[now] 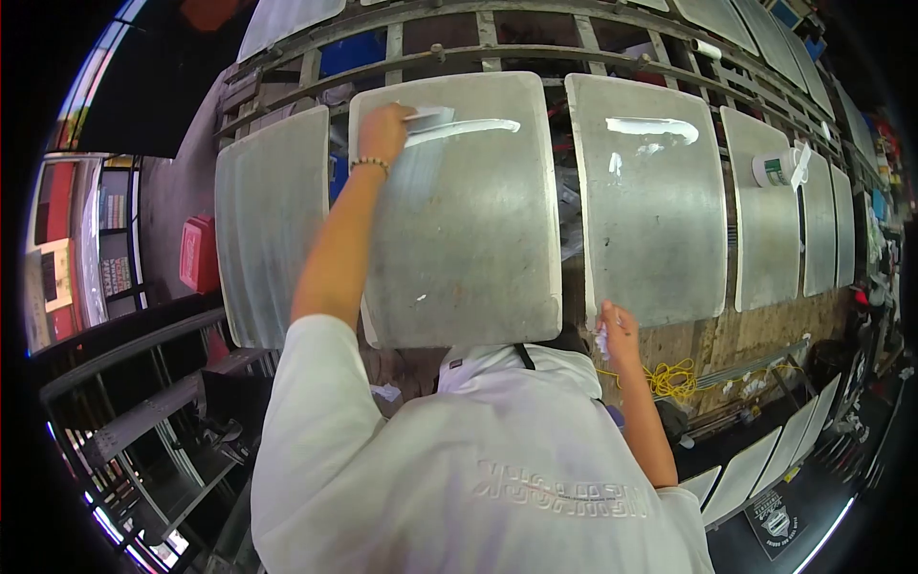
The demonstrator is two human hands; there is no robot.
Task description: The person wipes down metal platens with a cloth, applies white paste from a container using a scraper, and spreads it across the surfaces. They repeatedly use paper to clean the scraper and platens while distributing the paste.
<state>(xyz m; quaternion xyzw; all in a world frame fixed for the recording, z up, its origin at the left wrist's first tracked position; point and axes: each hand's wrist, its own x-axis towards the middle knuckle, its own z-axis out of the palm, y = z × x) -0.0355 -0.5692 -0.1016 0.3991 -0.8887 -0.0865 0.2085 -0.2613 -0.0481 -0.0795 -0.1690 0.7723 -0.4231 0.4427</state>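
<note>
1. The left hand (383,134) is gripping a pale tool (428,115), seemingly angled to press paste (469,126) onto the panel (459,249) beneath.
2. Apart, the right hand (621,333) is seemingly clutching a white wad (601,342).
3. Beyond it, another panel (660,230) is bearing paste.

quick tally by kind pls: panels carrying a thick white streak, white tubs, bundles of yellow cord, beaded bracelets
panels with a thick white streak: 2
white tub: 1
bundle of yellow cord: 1
beaded bracelet: 1
total: 5
</note>
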